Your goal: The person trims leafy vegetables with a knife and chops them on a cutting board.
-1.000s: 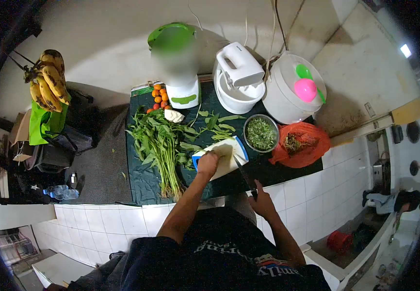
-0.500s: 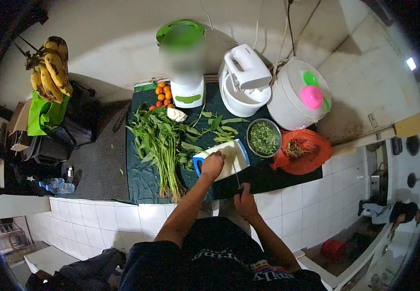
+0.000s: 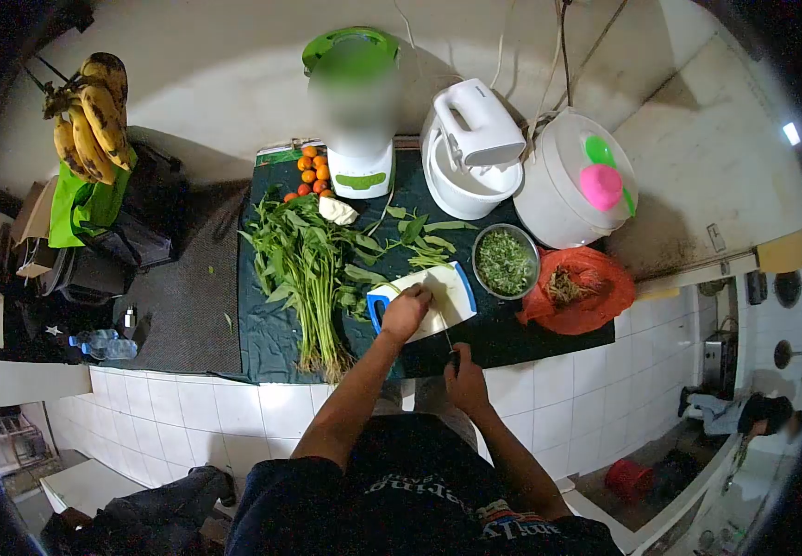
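Note:
My right hand [image 3: 467, 378] is closed round the handle of a knife [image 3: 446, 334], whose blade points up over the cutting board [image 3: 457, 295]. On the white, blue-edged board rests my left hand [image 3: 407, 312], its fingers pressed together beside the blade; what they hold is too small to make out. Left of the board lies a large bunch of leafy greens [image 3: 306, 269] with roots toward me. Some loose leaves and stems [image 3: 427, 248] are just above the board. A metal bowl [image 3: 506, 262] of chopped greens stands to its right.
An orange-red bag [image 3: 605, 292] with scraps lies right of the bowl. Behind stand a blender [image 3: 360, 171], a white mixer [image 3: 477, 125] and a white lidded container [image 3: 558, 199]. Small orange fruits [image 3: 308, 176] sit by the blender. Bananas [image 3: 91, 130] hang at left. Another person [image 3: 744, 412] is far right.
The knife has swung left, its blade now close to my left hand. My right hand has moved left with it. The whole view has shifted slightly.

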Motion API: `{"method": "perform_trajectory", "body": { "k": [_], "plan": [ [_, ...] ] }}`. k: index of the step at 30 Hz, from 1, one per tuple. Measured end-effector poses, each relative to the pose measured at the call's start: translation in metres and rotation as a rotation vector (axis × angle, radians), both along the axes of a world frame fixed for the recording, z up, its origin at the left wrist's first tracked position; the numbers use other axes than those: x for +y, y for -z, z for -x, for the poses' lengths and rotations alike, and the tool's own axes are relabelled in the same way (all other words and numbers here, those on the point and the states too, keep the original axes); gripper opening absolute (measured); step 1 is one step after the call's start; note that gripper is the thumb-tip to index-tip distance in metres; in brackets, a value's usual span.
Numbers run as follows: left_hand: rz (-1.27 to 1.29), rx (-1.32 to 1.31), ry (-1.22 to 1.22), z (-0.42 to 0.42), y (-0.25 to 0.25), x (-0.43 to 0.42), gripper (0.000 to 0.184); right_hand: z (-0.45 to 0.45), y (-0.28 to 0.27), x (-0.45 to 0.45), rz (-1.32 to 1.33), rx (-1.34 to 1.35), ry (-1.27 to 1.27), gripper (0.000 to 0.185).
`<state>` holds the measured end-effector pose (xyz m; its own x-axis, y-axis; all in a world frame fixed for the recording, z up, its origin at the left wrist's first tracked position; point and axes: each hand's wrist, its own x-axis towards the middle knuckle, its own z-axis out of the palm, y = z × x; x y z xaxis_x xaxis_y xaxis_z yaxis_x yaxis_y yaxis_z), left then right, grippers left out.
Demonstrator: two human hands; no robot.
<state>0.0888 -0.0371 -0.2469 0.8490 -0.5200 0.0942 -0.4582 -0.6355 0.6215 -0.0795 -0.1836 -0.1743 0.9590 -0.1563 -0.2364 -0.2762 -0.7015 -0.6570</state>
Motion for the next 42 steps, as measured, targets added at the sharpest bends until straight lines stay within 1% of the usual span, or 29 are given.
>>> {"method": "perform_trajectory", "body": {
  "k": [2, 5, 8, 12, 14, 15, 17, 21, 23, 27, 29, 30, 32, 33, 35, 38, 39, 41, 42],
  "plan": [
    [0.112, 0.019, -0.074, 0.005, -0.003, 0.000, 0.019, -0.002, 0.004, -0.002, 0.058, -0.110, -0.008, 0.039],
    [0.081, 0.031, -0.095, 0.005, 0.005, 0.001, 0.019, -0.004, 0.000, -0.002, 0.001, -0.159, 0.012, 0.042],
    [0.070, 0.008, -0.087, 0.005, -0.006, 0.000, 0.016, -0.005, 0.008, -0.008, -0.045, -0.192, -0.026, 0.047],
    [0.073, -0.032, -0.096, 0.006, 0.000, 0.001, 0.016, -0.017, 0.003, -0.007, 0.018, -0.218, -0.085, 0.051],
    [-0.026, 0.159, -0.035, 0.003, -0.001, 0.002, 0.033, -0.027, -0.001, -0.004, 0.000, -0.188, -0.082, 0.051],
    [-0.027, 0.158, -0.036, 0.004, 0.001, 0.000, 0.033, -0.032, -0.003, -0.003, -0.001, -0.190, -0.084, 0.051],
    [0.091, -0.031, -0.066, 0.007, 0.005, -0.001, 0.017, -0.042, -0.006, 0.002, 0.029, -0.063, -0.067, 0.050],
    [0.046, 0.038, -0.057, 0.007, 0.000, -0.001, 0.018, -0.046, 0.010, -0.001, 0.024, -0.130, -0.109, 0.055],
    [-0.022, 0.073, -0.045, 0.007, -0.005, -0.001, 0.019, -0.046, 0.015, -0.001, 0.013, -0.168, -0.125, 0.055],
    [0.021, 0.061, -0.049, 0.004, 0.003, -0.003, 0.019, -0.047, 0.015, 0.000, 0.049, -0.187, -0.155, 0.058],
    [-0.013, 0.049, -0.025, 0.004, 0.005, -0.002, 0.018, -0.047, 0.005, 0.004, 0.074, -0.055, -0.120, 0.054],
    [-0.011, 0.051, -0.027, 0.005, 0.005, -0.003, 0.018, -0.045, 0.008, 0.004, 0.075, -0.053, -0.123, 0.054],
    [0.021, -0.057, -0.052, 0.005, 0.005, -0.004, 0.018, -0.043, 0.013, 0.005, 0.076, -0.112, -0.133, 0.056],
    [0.022, -0.056, -0.053, 0.006, 0.003, -0.004, 0.018, -0.043, 0.012, 0.006, 0.076, -0.110, -0.134, 0.056],
    [-0.037, -0.018, -0.034, 0.005, -0.001, -0.003, 0.018, -0.042, 0.008, 0.007, 0.116, -0.038, -0.136, 0.058],
    [-0.043, -0.012, -0.014, 0.006, -0.007, -0.002, 0.021, -0.043, 0.003, 0.008, 0.183, 0.012, -0.154, 0.061],
    [-0.042, -0.012, -0.012, 0.006, 0.000, -0.002, 0.021, -0.043, 0.002, 0.009, 0.184, 0.012, -0.152, 0.061],
    [0.013, -0.062, -0.035, 0.007, 0.013, -0.002, 0.024, -0.045, -0.001, 0.010, 0.252, 0.148, -0.195, 0.064],
    [0.013, -0.062, -0.034, 0.008, 0.011, -0.002, 0.024, -0.045, 0.003, 0.010, 0.252, 0.149, -0.194, 0.064]
  ]
}}
